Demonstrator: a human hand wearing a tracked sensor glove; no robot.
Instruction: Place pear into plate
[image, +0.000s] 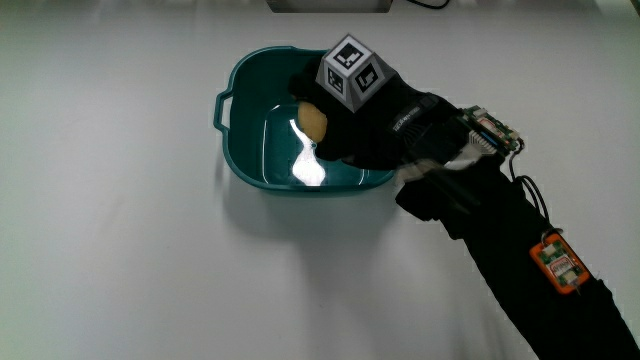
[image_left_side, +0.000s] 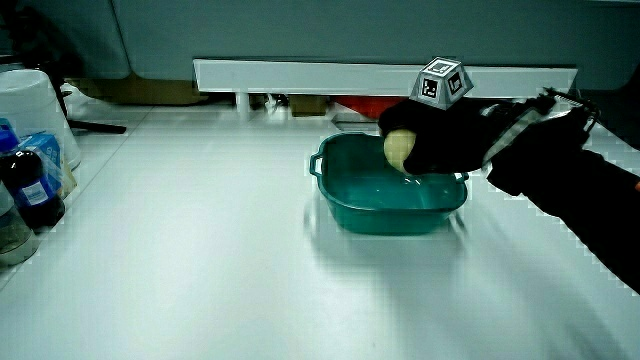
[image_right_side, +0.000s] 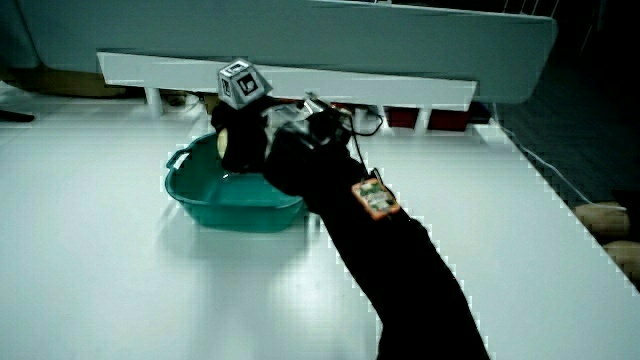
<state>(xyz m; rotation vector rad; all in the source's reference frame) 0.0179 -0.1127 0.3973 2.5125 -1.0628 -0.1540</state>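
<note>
A teal basin-shaped plate (image: 240, 150) (image_left_side: 345, 205) (image_right_side: 190, 195) with small handles stands on the white table. The hand (image: 375, 125) (image_left_side: 445, 140) (image_right_side: 250, 135), in a black glove with a patterned cube on its back, is over the plate's inside. Its fingers are curled around a yellowish pear (image: 313, 122) (image_left_side: 398, 150), which hangs just above the plate's floor. In a side view the pear (image_right_side: 221, 146) shows only as a pale sliver beside the glove. The black-sleeved forearm (image: 500, 240) reaches over the plate's rim toward the person.
A low white partition (image_left_side: 300, 75) (image_right_side: 400, 90) runs along the table's edge farthest from the person. In a side view a white container (image_left_side: 35, 105) and dark bottles (image_left_side: 30, 190) stand at the table's edge, well apart from the plate.
</note>
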